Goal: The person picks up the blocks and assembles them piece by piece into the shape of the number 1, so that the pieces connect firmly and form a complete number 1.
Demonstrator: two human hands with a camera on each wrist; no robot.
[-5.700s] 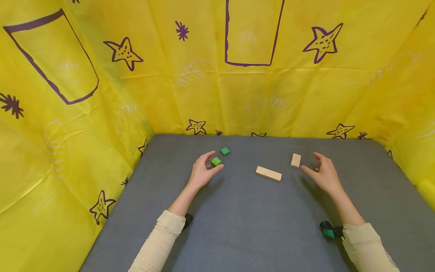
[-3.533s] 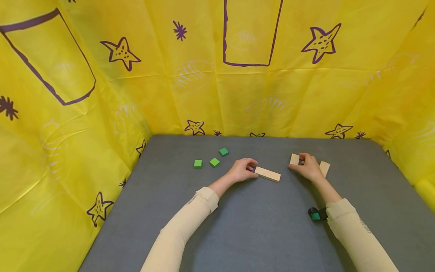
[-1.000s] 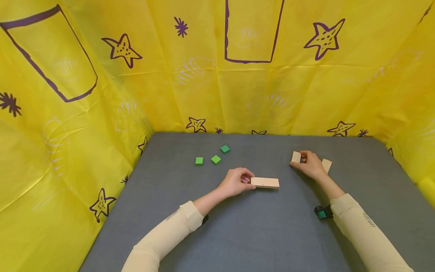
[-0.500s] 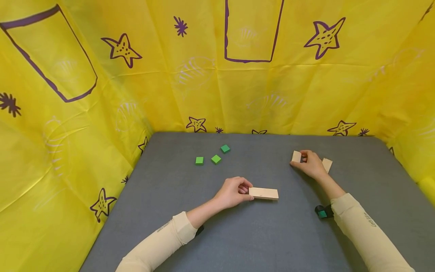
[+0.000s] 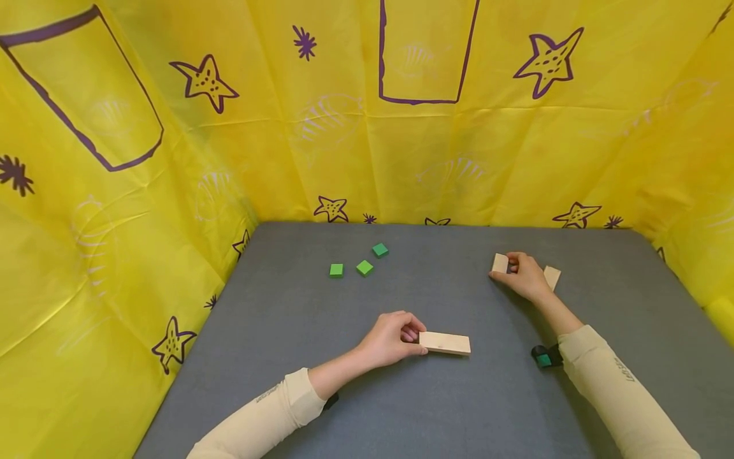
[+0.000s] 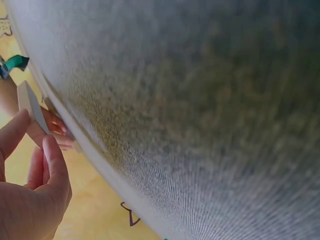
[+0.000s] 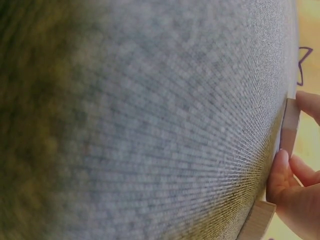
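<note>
Thumb and fingers of my left hand [image 5: 390, 338] pinch the left end of a long, pale wooden block [image 5: 446, 343]. It lies crosswise, low over the middle of the grey table. In the left wrist view this wooden block [image 6: 31, 102] sits between thumb and fingertips. Farther back on the right, my right hand [image 5: 526, 278] pinches a shorter wooden block [image 5: 500, 262] at the table. The right wrist view has that shorter block [image 7: 290, 125] between thumb and fingers. Another wooden block [image 5: 552, 276] rests just right of this hand, its near end hidden by the hand.
Three small green blocks lie toward the back left: a light green one [image 5: 336, 271], a second light green one [image 5: 364, 268] and a darker one [image 5: 380, 250]. A yellow patterned cloth [image 5: 275, 146] hangs along the back and sides of the grey table [image 5: 436, 408].
My left hand went from the green blocks to the long wooden block, gripped it and drew it nearer. The right hand took hold of the shorter block and now stays put.
</note>
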